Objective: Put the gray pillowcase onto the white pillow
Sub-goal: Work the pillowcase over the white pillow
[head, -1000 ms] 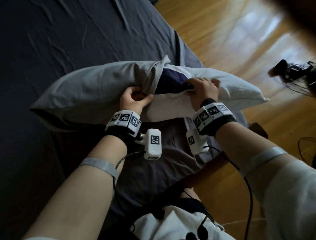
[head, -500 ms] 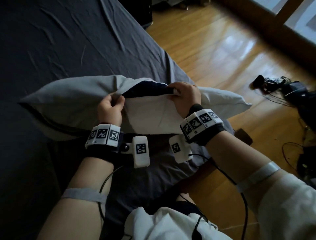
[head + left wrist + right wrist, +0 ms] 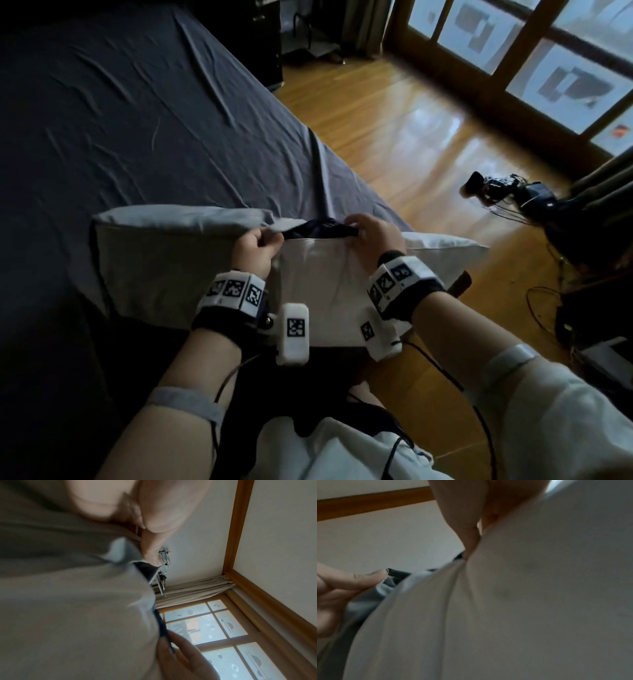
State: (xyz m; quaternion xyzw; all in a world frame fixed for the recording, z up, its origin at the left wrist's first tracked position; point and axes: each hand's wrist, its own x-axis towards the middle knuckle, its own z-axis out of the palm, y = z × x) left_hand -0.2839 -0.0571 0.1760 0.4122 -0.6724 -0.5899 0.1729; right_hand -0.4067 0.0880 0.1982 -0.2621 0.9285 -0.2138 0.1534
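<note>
The white pillow [image 3: 329, 291] is lying lengthwise left-to-right across the bed [image 3: 137, 120] edge, its bare end pointing toward the wooden floor [image 3: 394, 137]. Both hands, left hand [image 3: 255, 251] and right hand [image 3: 371, 240], are pinching the gray pillowcase [image 3: 164, 253] opening.

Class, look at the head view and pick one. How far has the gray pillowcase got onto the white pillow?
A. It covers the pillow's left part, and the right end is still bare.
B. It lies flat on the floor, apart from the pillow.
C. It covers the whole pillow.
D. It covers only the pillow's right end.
A: the gray pillowcase sheathes the left part, its open edge held by the left hand and right hand, while the white pillow sticks out bare on the right.
</note>
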